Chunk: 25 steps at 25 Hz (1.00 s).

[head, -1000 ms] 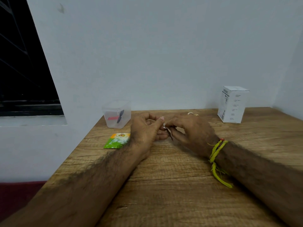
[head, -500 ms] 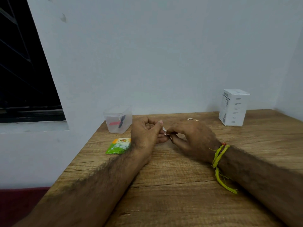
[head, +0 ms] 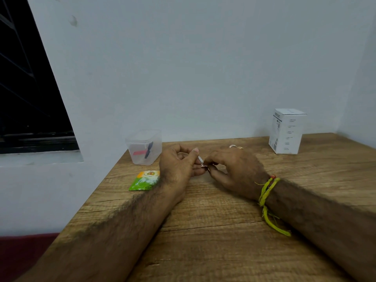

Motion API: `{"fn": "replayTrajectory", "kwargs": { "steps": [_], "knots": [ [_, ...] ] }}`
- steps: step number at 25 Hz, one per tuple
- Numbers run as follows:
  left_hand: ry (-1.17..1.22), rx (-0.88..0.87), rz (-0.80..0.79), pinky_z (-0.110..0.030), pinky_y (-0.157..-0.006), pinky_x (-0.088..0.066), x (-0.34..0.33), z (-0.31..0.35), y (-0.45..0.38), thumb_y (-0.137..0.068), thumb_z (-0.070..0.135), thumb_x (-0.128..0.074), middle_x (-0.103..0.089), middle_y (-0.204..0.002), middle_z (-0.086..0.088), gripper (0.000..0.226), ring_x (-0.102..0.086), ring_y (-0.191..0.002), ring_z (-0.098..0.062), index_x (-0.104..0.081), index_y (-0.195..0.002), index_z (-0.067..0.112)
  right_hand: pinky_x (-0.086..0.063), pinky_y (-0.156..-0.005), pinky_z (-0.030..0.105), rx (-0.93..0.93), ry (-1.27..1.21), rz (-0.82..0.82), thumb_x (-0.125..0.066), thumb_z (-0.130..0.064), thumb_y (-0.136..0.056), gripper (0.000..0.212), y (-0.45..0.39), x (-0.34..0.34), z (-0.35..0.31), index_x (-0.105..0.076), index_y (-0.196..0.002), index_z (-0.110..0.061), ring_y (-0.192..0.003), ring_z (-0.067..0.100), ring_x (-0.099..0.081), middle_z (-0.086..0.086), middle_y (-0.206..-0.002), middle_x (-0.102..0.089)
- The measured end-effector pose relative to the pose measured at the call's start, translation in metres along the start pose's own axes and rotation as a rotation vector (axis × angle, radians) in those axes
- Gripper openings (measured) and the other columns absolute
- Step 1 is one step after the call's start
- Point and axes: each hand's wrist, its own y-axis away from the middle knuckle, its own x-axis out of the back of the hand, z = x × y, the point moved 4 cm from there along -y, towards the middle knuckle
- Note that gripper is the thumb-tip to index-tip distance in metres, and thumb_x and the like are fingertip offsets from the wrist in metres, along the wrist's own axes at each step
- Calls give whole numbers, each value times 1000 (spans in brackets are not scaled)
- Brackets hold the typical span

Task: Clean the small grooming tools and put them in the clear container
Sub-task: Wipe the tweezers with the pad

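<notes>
My left hand (head: 179,165) and my right hand (head: 234,171) meet over the middle of the wooden table (head: 223,231). Between them is a small silver grooming tool (head: 200,159), most of it hidden by my fingers. My left hand holds the tool with the thumb raised. My right hand pinches a small white wipe (head: 203,165) against the tool. The clear container (head: 144,146) stands at the table's back left corner, with a pink tool and a black tool inside.
A green and orange sachet (head: 144,180) lies left of my left wrist. A white box (head: 286,131) stands at the back right near the wall. Small metal rings (head: 236,147) lie behind my right hand. The table's left edge drops off beside a window.
Both hands stay together at the same spot, with only slight finger movement on the tool. The camera has tilted a little.
</notes>
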Motion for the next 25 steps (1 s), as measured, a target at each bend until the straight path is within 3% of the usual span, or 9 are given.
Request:
{"fn": "replayTrajectory", "kwargs": {
  "steps": [13,25],
  "knots": [
    [-53,-44,27,-21,-41,-48,2,-1,-3,-94,8,-68,-70,-65,-12,8,-64,-44,-13,-62,-90,3,-49,-68,35,-1,-12,-44,-59,-28,-85,16,0,1,0,-72,-93,-25,-78,18,-63,-9,-87,-70],
    [-59,-62,37,-22,-42,-48,3,-4,-9,-95,8,-68,-72,-65,-14,10,-69,-50,-22,-60,-88,4,-52,-70,33,-23,-61,-119,-55,-32,-83,23,1,6,-3,-74,-94,-25,-76,10,-65,-11,-83,-73]
  ]
}}
